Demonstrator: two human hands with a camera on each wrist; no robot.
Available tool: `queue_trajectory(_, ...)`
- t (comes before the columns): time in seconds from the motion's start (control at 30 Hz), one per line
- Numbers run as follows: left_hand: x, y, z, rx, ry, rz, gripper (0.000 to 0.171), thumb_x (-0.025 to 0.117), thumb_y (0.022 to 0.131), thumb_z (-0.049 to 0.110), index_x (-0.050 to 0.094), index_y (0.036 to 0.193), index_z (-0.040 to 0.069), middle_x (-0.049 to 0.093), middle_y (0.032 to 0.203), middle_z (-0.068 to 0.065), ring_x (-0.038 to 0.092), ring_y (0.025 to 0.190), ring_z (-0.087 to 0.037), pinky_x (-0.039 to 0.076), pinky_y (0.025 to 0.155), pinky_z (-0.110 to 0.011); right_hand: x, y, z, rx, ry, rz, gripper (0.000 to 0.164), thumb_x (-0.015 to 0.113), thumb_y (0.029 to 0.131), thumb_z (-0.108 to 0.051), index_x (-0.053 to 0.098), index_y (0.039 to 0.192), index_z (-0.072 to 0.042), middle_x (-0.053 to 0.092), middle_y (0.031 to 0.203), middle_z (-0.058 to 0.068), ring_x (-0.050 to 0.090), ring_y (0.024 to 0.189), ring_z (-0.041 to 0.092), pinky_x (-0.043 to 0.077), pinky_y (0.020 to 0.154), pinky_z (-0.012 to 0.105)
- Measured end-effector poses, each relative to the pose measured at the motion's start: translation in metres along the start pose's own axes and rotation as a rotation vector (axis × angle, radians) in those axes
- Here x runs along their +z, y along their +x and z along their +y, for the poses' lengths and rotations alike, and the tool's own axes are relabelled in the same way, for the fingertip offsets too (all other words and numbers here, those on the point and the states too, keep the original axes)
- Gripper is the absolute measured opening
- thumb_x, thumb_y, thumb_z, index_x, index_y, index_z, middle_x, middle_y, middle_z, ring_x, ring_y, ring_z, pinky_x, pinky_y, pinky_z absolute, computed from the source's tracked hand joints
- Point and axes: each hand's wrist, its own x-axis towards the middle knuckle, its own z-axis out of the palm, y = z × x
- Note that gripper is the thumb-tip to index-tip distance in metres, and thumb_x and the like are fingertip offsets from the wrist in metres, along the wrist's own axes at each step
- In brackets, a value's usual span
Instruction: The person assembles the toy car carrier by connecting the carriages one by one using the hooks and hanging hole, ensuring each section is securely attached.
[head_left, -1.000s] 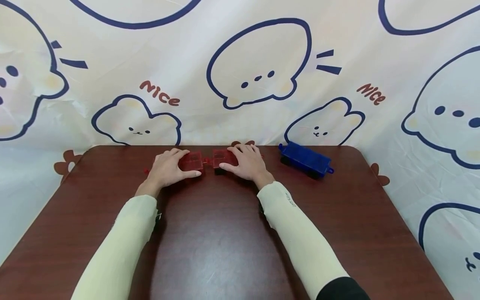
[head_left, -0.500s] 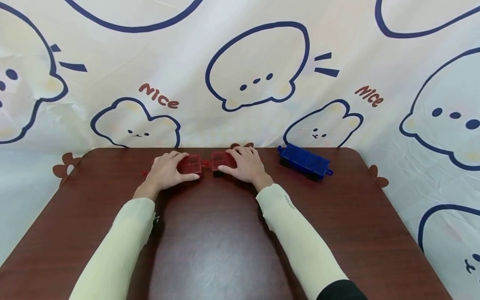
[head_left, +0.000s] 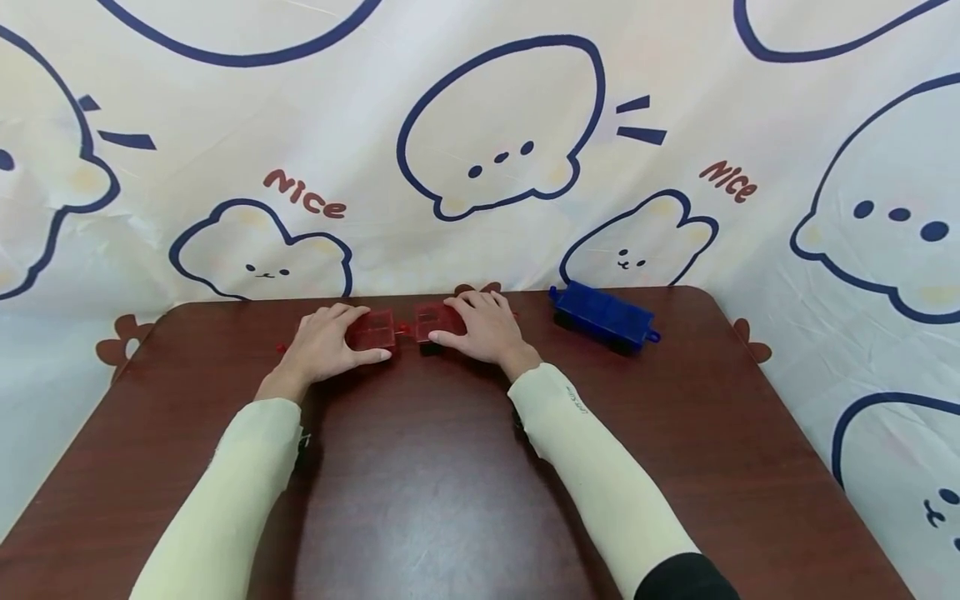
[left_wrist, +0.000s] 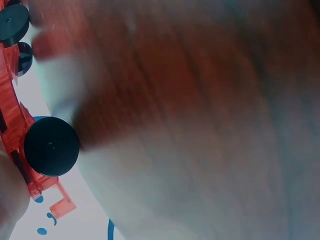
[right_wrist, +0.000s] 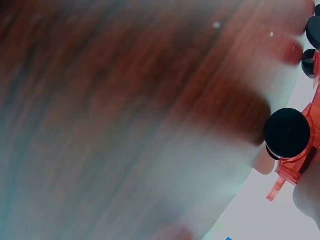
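Near the table's back edge, my left hand [head_left: 318, 343] grips a clear red toy train car [head_left: 373, 331], thumb on the near side. Beside it, my right hand [head_left: 483, 329] holds a second red toy train car [head_left: 433, 322] from above, its thumb along the near side. The cars stand end to end, their couplers [head_left: 405, 329] meeting in the narrow gap; whether they are hooked I cannot tell. Black wheels [left_wrist: 51, 146] show under the left car in the left wrist view. The right wrist view shows a black wheel [right_wrist: 287, 133] of the right car. Palms and fingers hide the cars' outer parts.
A blue toy train car [head_left: 604, 314] stands at an angle to the right of my right hand, with a coupler at each end. The dark brown table [head_left: 420, 467] ends just behind the cars, against a white cloth [head_left: 375, 108] printed with cartoon figures.
The head view has shifted a little, moving the whole scene slightly left. Both hands stay on the red cars, and I see no clear movement of cars or hands along the table.
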Motion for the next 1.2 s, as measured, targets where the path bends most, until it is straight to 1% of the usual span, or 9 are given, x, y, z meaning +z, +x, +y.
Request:
queue_trajectory(0.3, -0.002, 0.003, 0.001, 0.006, 0.022, -0.039, 0.107, 0.065, 0.077, 0.079, 0.044, 0.151, 0.004, 0.045, 0.146, -0.023, 0.039, 0.131, -0.045, 0.030, 0.108, -0.068, -0.005, 0.000, 0.000, 0.009, -0.012, -0.046, 0.084, 0.046, 0.088, -0.079, 0.048, 0.151, -0.025, 0.047, 0.153, 0.004, 0.039, 0.140, 0.026, 0.019, 0.119, 0.053)
queue_trajectory(0.43, -0.003, 0.003, 0.001, 0.017, 0.044, -0.039, 0.106, 0.065, 0.077, 0.079, 0.046, 0.149, 0.004, 0.047, 0.145, -0.022, 0.040, 0.131, -0.043, 0.027, 0.109, -0.066, -0.007, 0.000, -0.001, 0.005, -0.017, -0.057, 0.084, 0.047, 0.088, -0.079, 0.048, 0.152, -0.025, 0.046, 0.153, 0.004, 0.039, 0.141, 0.027, 0.019, 0.120, 0.054)
queue_trajectory(0.6, -0.005, 0.003, 0.003, 0.023, 0.047, -0.037, 0.104, 0.064, 0.077, 0.079, 0.046, 0.150, 0.006, 0.046, 0.146, -0.023, 0.039, 0.133, -0.044, 0.024, 0.111, -0.067, -0.010, 0.000, -0.002, 0.006, 0.000, -0.043, 0.084, 0.047, 0.088, -0.078, 0.045, 0.153, -0.025, 0.044, 0.155, 0.005, 0.035, 0.144, 0.027, 0.016, 0.120, 0.057)
queue_trajectory(0.73, -0.006, 0.002, 0.004, 0.024, 0.032, -0.015, 0.101, 0.065, 0.078, 0.077, 0.048, 0.149, 0.008, 0.046, 0.148, -0.022, 0.037, 0.135, -0.044, 0.024, 0.111, -0.068, -0.013, -0.001, -0.001, -0.001, 0.024, -0.017, 0.084, 0.047, 0.089, -0.077, 0.045, 0.154, -0.024, 0.044, 0.155, 0.006, 0.035, 0.144, 0.027, 0.016, 0.120, 0.057)
queue_trajectory(0.87, -0.006, 0.002, 0.007, 0.033, 0.019, 0.019, 0.098, 0.066, 0.078, 0.076, 0.050, 0.149, 0.009, 0.046, 0.149, -0.021, 0.036, 0.137, -0.043, 0.023, 0.112, -0.067, -0.017, -0.003, 0.003, -0.014, 0.038, 0.014, 0.082, 0.048, 0.090, -0.075, 0.046, 0.153, -0.022, 0.045, 0.154, 0.005, 0.038, 0.142, 0.026, 0.019, 0.120, 0.055)
queue_trajectory(1.07, -0.007, 0.003, 0.016, 0.069, 0.022, 0.053, 0.092, 0.064, 0.082, 0.073, 0.050, 0.149, 0.011, 0.048, 0.149, -0.019, 0.038, 0.136, -0.040, 0.023, 0.113, -0.066, -0.029, -0.008, 0.007, -0.012, 0.073, 0.033, 0.077, 0.051, 0.091, -0.072, 0.049, 0.150, -0.022, 0.050, 0.150, 0.005, 0.042, 0.138, 0.026, 0.026, 0.118, 0.053)
queue_trajectory(1.2, -0.006, 0.005, 0.023, 0.102, 0.019, 0.077, 0.087, 0.062, 0.086, 0.070, 0.050, 0.149, 0.011, 0.049, 0.148, -0.019, 0.039, 0.137, -0.040, 0.023, 0.113, -0.065, -0.038, -0.011, 0.010, -0.027, 0.076, 0.048, 0.074, 0.052, 0.093, -0.069, 0.051, 0.149, -0.021, 0.051, 0.148, 0.004, 0.043, 0.137, 0.025, 0.026, 0.118, 0.052)
